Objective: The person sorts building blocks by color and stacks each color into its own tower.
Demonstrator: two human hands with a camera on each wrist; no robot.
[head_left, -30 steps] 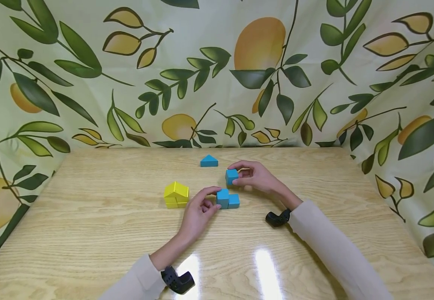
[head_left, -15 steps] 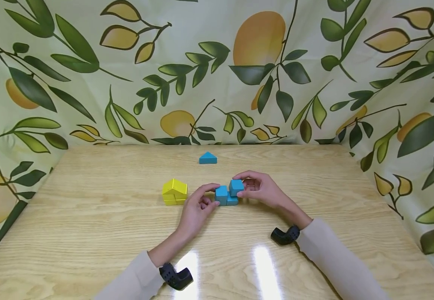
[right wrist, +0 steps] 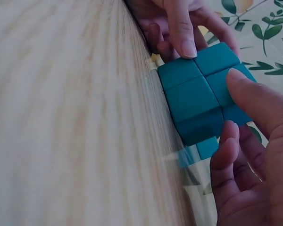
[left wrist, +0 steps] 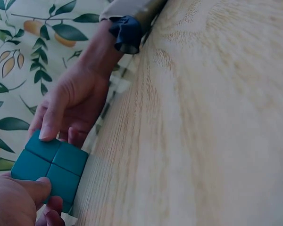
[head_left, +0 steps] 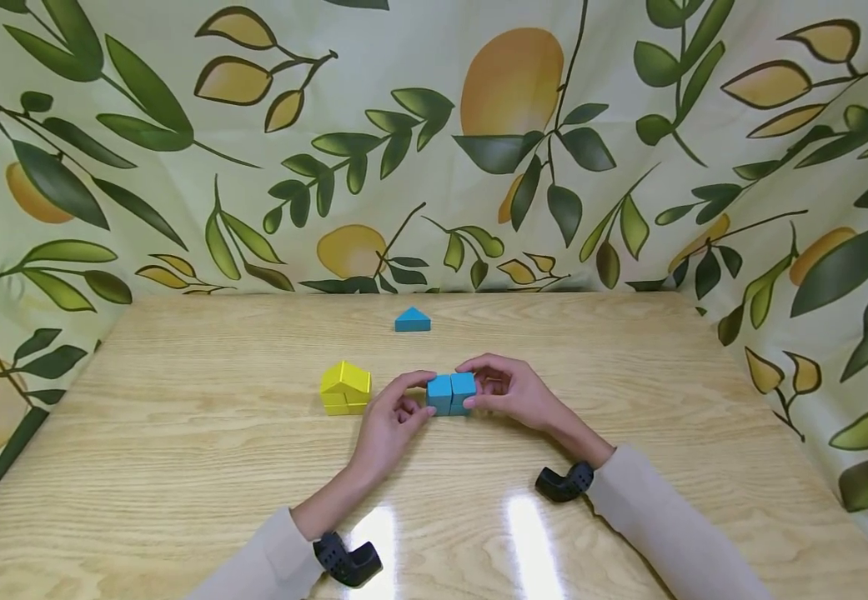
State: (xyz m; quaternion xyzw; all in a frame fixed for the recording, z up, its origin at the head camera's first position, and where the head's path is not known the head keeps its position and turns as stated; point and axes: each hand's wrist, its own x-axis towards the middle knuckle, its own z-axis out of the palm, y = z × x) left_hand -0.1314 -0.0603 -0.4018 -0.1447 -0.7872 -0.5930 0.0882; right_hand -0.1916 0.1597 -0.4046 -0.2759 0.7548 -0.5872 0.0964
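Note:
Blue wooden blocks stand in two columns, two blocks high, at the middle of the table [head_left: 246, 467]. My left hand [head_left: 387, 425] pinches the upper left blue block [head_left: 439, 387] between thumb and fingers. From the other side, my right hand [head_left: 514, 393] holds the upper right blue block [head_left: 464, 384], its thumb on the near face. Both upper blocks sit level, side by side, on the lower ones. In the right wrist view the seams of the blue stack [right wrist: 191, 96] form a cross. The far faces of the stack are hidden.
A yellow block house [head_left: 346, 388] with a peaked top stands left of my left hand. Behind the stack lies a blue triangular block [head_left: 413, 321]. A leaf-and-fruit patterned cloth [head_left: 373, 192] hangs along the table's back and sides.
My right hand has brought its blue block forward and down onto the lower right block, beside the upper left one. The left hand keeps its pinch on the left column.

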